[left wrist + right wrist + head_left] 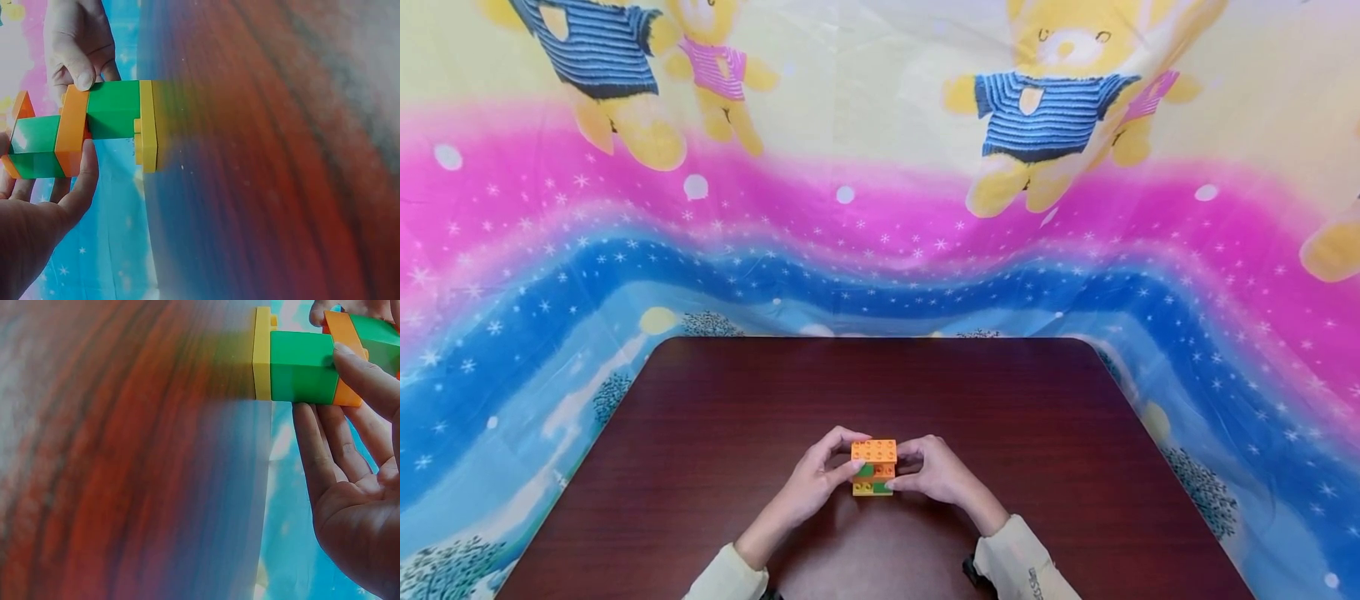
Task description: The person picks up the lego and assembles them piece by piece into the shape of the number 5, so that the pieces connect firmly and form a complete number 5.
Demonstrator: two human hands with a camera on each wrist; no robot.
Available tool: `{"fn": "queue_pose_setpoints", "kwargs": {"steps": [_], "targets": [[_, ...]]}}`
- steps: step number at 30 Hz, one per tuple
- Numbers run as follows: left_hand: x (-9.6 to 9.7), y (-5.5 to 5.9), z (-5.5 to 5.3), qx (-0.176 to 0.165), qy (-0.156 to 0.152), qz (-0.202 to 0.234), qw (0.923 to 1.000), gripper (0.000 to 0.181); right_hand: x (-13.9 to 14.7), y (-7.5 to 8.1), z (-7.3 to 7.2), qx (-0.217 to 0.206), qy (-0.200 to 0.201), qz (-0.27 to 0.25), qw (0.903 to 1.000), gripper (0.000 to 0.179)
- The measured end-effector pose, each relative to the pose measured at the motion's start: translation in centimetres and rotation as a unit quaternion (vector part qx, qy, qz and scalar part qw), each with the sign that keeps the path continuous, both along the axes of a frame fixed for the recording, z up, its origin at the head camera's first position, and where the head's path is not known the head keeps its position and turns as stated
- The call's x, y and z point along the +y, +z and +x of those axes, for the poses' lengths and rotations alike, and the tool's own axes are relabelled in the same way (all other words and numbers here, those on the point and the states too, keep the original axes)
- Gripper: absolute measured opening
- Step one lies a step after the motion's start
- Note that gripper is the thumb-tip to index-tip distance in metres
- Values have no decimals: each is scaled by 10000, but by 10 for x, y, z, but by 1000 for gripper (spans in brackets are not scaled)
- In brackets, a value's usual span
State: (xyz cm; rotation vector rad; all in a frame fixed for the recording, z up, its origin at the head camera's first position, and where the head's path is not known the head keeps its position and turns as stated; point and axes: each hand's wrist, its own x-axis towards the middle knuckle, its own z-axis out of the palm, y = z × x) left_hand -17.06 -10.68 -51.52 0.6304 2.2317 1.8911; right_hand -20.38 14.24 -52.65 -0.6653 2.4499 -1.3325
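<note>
Both hands hold a stack of toy building bricks (874, 451) over the middle of the table. It has a yellow plate (149, 125) at the bottom, a green brick (114, 109) on that plate's right half, an orange plate (70, 134), a second green brick (36, 147) at the left, and an orange plate on top. My left hand (811, 479) grips the upper part, thumb near the upper green brick and fingers behind. Lower down, my right hand (942, 472) pinches the lower green brick and middle orange plate between its thumb (362, 372) and fingers.
The dark brown table (737, 400) has rounded far corners. Behind it and at both sides hangs a cloth (850, 233) printed with bears and snowflakes. Light sleeves (1022, 562) cover both forearms.
</note>
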Motion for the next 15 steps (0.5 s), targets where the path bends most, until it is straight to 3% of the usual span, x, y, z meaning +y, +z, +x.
{"fn": "queue_pose_setpoints", "kwargs": {"steps": [15], "targets": [[0,0,0,-48,-3,23,10000,31,0,0,-1,-16,11,32,10000,34]]}}
